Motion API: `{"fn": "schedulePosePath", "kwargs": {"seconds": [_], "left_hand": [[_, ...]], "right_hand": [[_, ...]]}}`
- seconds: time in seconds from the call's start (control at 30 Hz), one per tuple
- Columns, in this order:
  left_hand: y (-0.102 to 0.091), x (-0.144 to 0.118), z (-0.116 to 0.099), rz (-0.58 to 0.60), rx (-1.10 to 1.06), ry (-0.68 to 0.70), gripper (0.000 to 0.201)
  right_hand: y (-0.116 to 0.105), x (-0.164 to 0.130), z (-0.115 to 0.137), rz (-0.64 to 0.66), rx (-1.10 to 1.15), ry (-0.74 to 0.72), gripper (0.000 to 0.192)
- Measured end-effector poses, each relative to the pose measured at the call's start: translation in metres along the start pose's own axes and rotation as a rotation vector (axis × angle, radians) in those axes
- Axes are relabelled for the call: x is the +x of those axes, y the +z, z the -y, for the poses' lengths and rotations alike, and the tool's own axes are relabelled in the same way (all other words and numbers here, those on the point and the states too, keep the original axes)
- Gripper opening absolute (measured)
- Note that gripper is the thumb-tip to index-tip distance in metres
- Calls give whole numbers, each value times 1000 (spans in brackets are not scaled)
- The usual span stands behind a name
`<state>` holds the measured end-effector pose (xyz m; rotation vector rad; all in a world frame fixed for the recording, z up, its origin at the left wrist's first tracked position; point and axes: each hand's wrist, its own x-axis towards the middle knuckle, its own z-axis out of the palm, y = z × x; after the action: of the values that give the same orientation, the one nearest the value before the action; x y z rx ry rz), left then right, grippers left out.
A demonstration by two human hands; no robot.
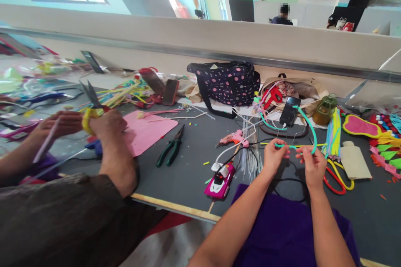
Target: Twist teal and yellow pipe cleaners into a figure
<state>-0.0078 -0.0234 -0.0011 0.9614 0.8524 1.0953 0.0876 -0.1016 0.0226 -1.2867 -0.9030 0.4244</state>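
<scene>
Both my hands pinch one teal pipe cleaner (305,123) over the dark grey table (188,162). My left hand (274,155) grips its short straight end. My right hand (311,166) holds it a little to the right, where it bends upward and arcs back toward a black phone (290,111). Below my wrists lies purple cloth (282,225) on my lap.
A pink hot-glue gun (233,137), a pink toy car (219,181), green pliers (171,147), a pink sheet (147,131) and a dotted bag (228,83) lie on the table. Red and yellow loops (336,179) sit right of my hands. A co-worker at left holds scissors (90,100).
</scene>
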Motion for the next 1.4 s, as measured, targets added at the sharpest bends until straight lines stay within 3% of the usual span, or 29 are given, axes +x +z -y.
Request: {"fn": "schedulePosePath", "kwargs": {"seconds": [0.13, 0.23, 0.5, 0.67, 1.0, 1.27, 1.4], "left_hand": [[-3, 4, -2, -78, -33, 43, 29], [-3, 4, -3, -95, -53, 70, 28], [5, -5, 0, -9, 30, 125, 25], [6, -6, -1, -13, 17, 102, 26], [5, -4, 0, -54, -79, 47, 33], [6, -9, -9, 86, -188, -115, 35], [7, -11, -10, 110, -127, -108, 34]], "right_hand": [[3, 0, -2, -84, 104, -15, 30], [7, 1, -1, -69, 138, -24, 26], [11, 2, -1, -66, 135, 9, 22], [10, 2, -7, -64, 60, 100, 26], [13, 2, -11, -65, 55, 136, 32], [11, 5, -15, -124, 109, 124, 32], [10, 6, -16, -134, 106, 128, 32]]}}
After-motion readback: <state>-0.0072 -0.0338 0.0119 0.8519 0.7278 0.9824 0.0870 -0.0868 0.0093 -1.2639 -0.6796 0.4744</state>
